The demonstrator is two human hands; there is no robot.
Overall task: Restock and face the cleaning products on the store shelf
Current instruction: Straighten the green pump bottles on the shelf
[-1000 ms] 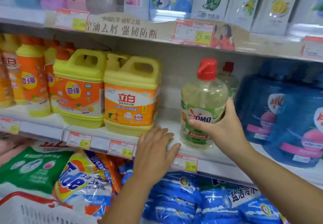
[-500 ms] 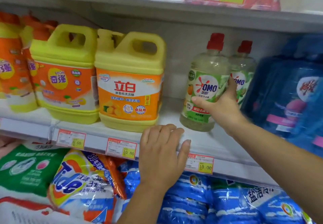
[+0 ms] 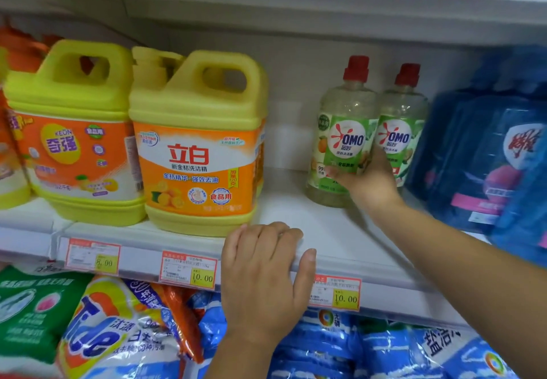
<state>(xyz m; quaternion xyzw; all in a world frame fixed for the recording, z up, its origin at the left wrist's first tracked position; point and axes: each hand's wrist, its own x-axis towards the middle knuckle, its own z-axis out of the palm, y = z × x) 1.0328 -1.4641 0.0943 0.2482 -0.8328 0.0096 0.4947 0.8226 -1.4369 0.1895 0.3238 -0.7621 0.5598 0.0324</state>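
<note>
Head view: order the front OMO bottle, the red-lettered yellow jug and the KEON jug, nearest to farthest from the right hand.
1. Front OMO bottle, held in the right hand.
2. Red-lettered yellow jug, left, across a gap.
3. KEON jug, farthest left.

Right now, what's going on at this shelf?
A person is arranging dish soap on a store shelf. The right hand grips the front OMO bottle around its label, close beside a second OMO bottle toward the back. The left hand rests on the shelf's front edge, just right of a yellow jug, and holds no product. The space in front of the bottles is bare.
</note>
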